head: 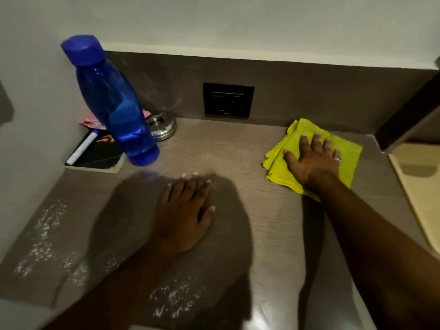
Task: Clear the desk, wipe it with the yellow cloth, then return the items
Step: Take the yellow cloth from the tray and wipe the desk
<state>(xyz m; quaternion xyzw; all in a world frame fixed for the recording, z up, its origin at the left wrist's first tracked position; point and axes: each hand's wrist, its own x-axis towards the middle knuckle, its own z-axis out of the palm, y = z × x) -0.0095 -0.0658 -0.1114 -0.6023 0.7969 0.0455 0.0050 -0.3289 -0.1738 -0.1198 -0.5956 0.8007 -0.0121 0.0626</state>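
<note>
A folded yellow cloth (342,151) lies on the brown desk (238,151) at the right rear. My right hand (314,160) rests flat on it, fingers spread. My left hand (185,210) lies flat and empty on the bare desk in the middle. A blue water bottle (112,101) stands at the left rear. Behind it sit a round steel ashtray (164,127), a dark booklet (100,153) with a white pen (82,147) on it, and a small pink packet (89,120). White powder (45,222) is scattered over the desk's near left and front.
A black wall socket (228,100) is set in the brown back panel. The left wall meets the desk beside the booklet. A pale wooden surface (419,186) adjoins the desk on the right.
</note>
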